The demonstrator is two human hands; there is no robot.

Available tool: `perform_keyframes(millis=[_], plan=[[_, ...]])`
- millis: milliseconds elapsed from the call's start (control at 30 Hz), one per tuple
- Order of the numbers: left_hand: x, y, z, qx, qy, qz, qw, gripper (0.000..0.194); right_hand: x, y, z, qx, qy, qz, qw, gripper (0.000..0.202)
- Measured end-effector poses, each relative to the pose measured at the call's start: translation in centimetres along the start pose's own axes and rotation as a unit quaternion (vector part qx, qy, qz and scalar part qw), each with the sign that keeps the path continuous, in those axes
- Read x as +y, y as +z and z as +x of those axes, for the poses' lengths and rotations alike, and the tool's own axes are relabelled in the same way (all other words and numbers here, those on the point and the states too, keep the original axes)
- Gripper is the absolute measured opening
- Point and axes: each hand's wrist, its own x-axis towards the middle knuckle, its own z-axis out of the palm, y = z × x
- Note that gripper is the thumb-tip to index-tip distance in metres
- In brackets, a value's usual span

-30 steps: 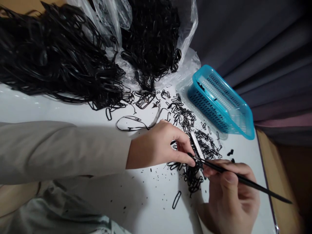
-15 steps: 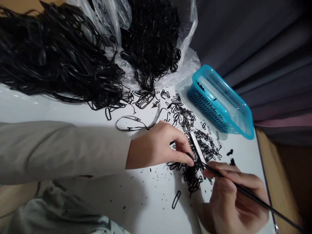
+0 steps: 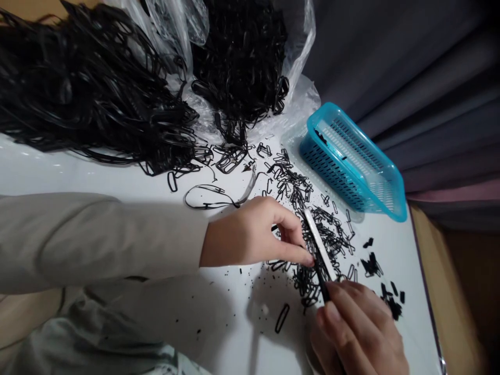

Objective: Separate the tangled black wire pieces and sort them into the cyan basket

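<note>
My left hand (image 3: 260, 234) is closed in a pinch, thumb and forefinger on the end of a black strip (image 3: 321, 278). The strip runs down to my right hand (image 3: 363, 328), whose fingers are also closed on it; its far part is hidden by that hand. Beside the strip, a narrow white bar (image 3: 318, 239) lies over a heap of small black loops (image 3: 332, 229), its lower end reaching my right fingers. I cannot tell whether they touch it. One loose black loop (image 3: 282, 319) lies nearer to me.
A blue perforated basket (image 3: 351, 161) stands at the back right with a few black bits inside. Large tangles of black strips (image 3: 78, 94) lie at the left, and more fill a clear plastic bag (image 3: 300, 78). Small black pieces (image 3: 371, 264) lie near the right table edge.
My right hand has moved down and left along the strip, which now points more steeply toward me. More of the white bar and the black pieces at the right show. My left hand has barely moved.
</note>
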Motion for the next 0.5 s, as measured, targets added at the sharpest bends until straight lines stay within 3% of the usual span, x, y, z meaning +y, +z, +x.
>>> perform_keyframes(millis=[167,233,300,400,500], plan=[[-0.4,0.5,-0.2,0.027,0.076,0.047,0.996,0.014,1.6,-0.6,0.9,-0.007,-0.010,-0.014,1.000,0.019],[-0.3,0.3,-0.2,0.030,0.102,0.051,0.993,0.011,2.0,-0.2,1.5,0.022,0.007,0.011,1.000,0.022],[-0.2,0.1,0.0,0.031,0.107,0.047,0.993,0.010,1.8,0.6,1.9,0.094,0.076,0.045,0.992,0.019],[0.0,-0.1,0.0,0.035,0.112,0.039,0.992,0.009,1.1,2.0,2.3,0.186,0.205,0.140,0.951,0.006],[0.1,-0.1,0.0,0.035,0.111,0.027,0.993,0.009,0.6,2.5,2.2,0.171,0.287,0.268,0.903,0.008]])
